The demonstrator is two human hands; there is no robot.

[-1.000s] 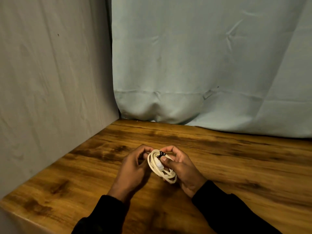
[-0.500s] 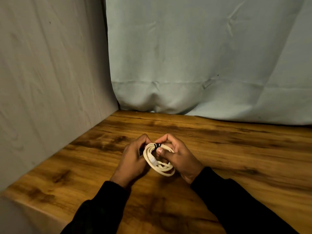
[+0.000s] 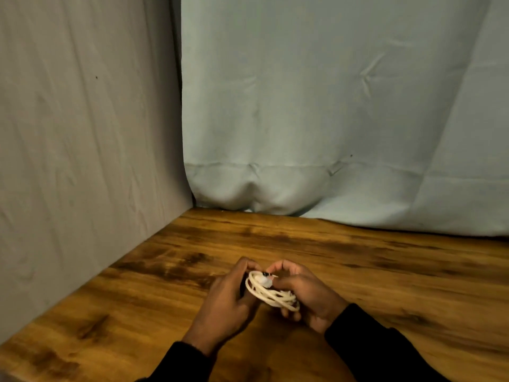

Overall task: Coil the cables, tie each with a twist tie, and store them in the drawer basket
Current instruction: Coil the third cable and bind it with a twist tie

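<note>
Cable: your coiled cream-white cable sits between both hands, held above the brown wood-grain tabletop, near its front edge. The loops run from upper left down to lower right.
Connector: a white plug end lies against the top of the coil.
Tie: a small dark band shows at the top of the coil, between your fingertips; too small to tell how far it is twisted.
Left hand: your left hand curls its fingers round the left side of the coil, fingertips meeting at the top.
Right hand: your right hand grasps the right and lower part of the coil, thumb and forefinger pinching near the dark band.
Sleeves: black long sleeves cover both of your forearms.
Backdrop: a grey cloth panel stands to the left, and a pale blue-green hanging cloth behind the table.
</note>
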